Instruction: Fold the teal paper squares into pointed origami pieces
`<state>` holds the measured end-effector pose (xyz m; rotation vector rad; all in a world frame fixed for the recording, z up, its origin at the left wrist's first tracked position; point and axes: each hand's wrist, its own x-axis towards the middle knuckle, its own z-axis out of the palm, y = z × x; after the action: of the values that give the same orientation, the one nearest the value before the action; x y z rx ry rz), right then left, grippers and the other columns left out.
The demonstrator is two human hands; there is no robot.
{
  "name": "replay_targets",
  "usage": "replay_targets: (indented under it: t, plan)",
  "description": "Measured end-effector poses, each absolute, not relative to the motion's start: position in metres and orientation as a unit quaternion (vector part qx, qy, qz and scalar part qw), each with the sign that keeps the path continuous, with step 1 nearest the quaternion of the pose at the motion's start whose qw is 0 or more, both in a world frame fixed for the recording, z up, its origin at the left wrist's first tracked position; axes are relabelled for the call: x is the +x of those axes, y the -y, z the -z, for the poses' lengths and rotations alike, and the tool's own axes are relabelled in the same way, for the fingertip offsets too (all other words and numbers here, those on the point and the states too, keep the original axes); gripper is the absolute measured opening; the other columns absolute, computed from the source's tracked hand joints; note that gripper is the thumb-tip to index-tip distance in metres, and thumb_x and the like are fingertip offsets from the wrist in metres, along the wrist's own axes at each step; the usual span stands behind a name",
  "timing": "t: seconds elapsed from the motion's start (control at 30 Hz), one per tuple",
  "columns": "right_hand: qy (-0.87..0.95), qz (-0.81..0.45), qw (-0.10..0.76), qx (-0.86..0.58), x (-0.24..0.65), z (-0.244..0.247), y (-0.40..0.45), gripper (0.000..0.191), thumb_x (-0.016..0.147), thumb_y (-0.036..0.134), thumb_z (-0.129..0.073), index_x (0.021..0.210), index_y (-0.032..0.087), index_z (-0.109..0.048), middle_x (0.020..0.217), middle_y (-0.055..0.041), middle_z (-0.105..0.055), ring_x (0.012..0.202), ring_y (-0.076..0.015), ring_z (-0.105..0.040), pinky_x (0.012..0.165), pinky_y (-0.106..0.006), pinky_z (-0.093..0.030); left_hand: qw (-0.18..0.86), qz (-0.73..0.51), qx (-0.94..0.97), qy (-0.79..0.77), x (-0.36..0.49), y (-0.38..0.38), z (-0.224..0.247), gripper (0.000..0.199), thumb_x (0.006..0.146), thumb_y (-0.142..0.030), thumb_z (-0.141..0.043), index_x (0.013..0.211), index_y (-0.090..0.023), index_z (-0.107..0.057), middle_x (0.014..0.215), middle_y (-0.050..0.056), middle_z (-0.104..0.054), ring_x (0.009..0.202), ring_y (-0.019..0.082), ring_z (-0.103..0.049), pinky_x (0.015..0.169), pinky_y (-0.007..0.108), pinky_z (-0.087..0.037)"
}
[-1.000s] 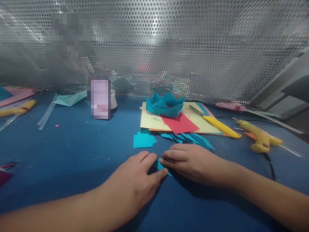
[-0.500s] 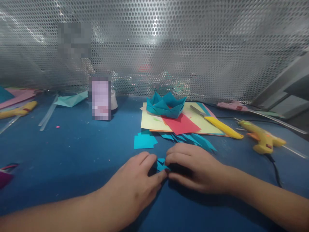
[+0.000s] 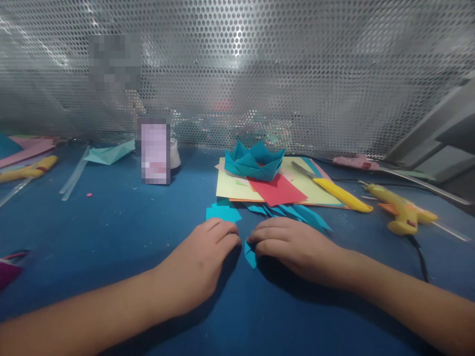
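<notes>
A small folded blue paper piece [image 3: 250, 254] is held at its right side by the fingers of my right hand [image 3: 293, 247], close to the blue tabletop. Just left of it, my left hand [image 3: 210, 252] is curled with its fingertips bent down; whether anything is under them is hidden. Beyond my left hand lie blue paper squares [image 3: 222, 212], partly covered by its fingers. A row of folded blue strips [image 3: 304, 216] lies past my right hand. Behind them, a blue pointed paper crown shape [image 3: 254, 163] stands on stacked coloured sheets [image 3: 232, 185].
A red paper [image 3: 278, 189] and a yellow cutter [image 3: 343, 194] lie on the sheets. At right is a yellow glue gun [image 3: 404, 210] with a black cord. A phone [image 3: 155, 151] stands at back left before a white roll [image 3: 174, 153]. A perforated metal panel [image 3: 237, 74] rises behind.
My left hand has moved left and away from the folded piece. That piece has turned more upright in the view and sits by my right fingertips, which have shifted slightly left.
</notes>
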<state>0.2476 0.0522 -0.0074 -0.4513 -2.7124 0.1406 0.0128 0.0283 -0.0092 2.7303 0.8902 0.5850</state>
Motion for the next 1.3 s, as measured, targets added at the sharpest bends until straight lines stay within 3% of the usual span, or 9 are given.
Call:
replay_targets:
  t: [0.1,0.27,0.47,0.7,0.87,1.17,1.3]
  plan:
    - [0.954,-0.001,0.235,-0.186,0.25,0.01,-0.054,0.03,0.091,0.006,-0.039,0.083,0.02,-0.065,0.107,-0.0056,-0.064,0.103,-0.0186,-0.053,0.091,-0.034,-0.042,0.109,-0.196,0.938,-0.264,0.012,-0.03,0.011,0.039,0.079,0.003,-0.035,0.107,-0.013,-0.057,0.117,0.011,-0.059,0.111,0.023,-0.052,0.092,0.043,-0.048]
    - [0.939,-0.012,0.24,-0.244,0.251,0.012,-0.054,0.036,0.088,0.005,-0.04,0.079,0.024,-0.07,0.097,-0.0052,-0.059,0.085,-0.015,-0.054,0.076,-0.029,-0.045,0.126,-0.196,0.946,-0.225,0.013,-0.029,0.01,0.04,0.079,0.003,-0.034,0.108,-0.013,-0.057,0.123,0.01,-0.06,0.116,0.022,-0.052,0.098,0.042,-0.046]
    - [0.933,-0.011,0.253,-0.258,0.251,0.009,-0.053,0.03,0.09,0.011,-0.045,0.081,0.025,-0.071,0.116,-0.0068,-0.057,0.105,-0.0207,-0.052,0.087,-0.036,-0.043,0.136,-0.219,0.942,-0.216,0.012,-0.032,0.011,0.038,0.084,0.001,-0.034,0.112,-0.011,-0.057,0.117,0.013,-0.063,0.111,0.022,-0.056,0.094,0.043,-0.049]
    - [0.943,-0.031,0.238,-0.231,0.253,0.013,-0.059,0.024,0.093,0.015,-0.046,0.091,0.022,-0.069,0.083,-0.0042,-0.063,0.076,-0.0155,-0.053,0.071,-0.03,-0.042,0.144,-0.221,0.937,-0.229,0.011,-0.033,0.007,0.037,0.083,0.0,-0.036,0.107,-0.012,-0.061,0.115,0.013,-0.062,0.107,0.022,-0.057,0.091,0.042,-0.051]
    - [0.944,-0.069,0.254,-0.201,0.253,0.017,-0.063,0.023,0.094,0.013,-0.046,0.092,0.02,-0.067,0.087,-0.0026,-0.068,0.082,-0.0144,-0.058,0.08,-0.03,-0.044,0.142,-0.224,0.938,-0.222,0.011,-0.033,0.009,0.037,0.085,0.0,-0.036,0.108,-0.01,-0.062,0.115,0.013,-0.062,0.106,0.022,-0.057,0.091,0.041,-0.05]
    - [0.952,-0.071,0.231,-0.188,0.256,0.012,-0.065,0.013,0.093,0.023,-0.054,0.095,0.02,-0.068,0.088,-0.0024,-0.067,0.086,-0.0148,-0.058,0.08,-0.03,-0.043,0.157,-0.232,0.936,-0.214,0.011,-0.033,0.01,0.037,0.086,0.0,-0.036,0.111,-0.01,-0.061,0.116,0.014,-0.061,0.107,0.022,-0.056,0.092,0.04,-0.049]
    - [0.96,-0.055,0.205,-0.182,0.255,0.009,-0.065,0.019,0.095,0.024,-0.049,0.093,0.022,-0.068,0.086,-0.0025,-0.067,0.082,-0.0154,-0.057,0.077,-0.031,-0.04,0.176,-0.236,0.931,-0.215,0.011,-0.034,0.011,0.038,0.085,0.001,-0.036,0.113,-0.009,-0.06,0.117,0.014,-0.061,0.108,0.022,-0.055,0.093,0.039,-0.048]
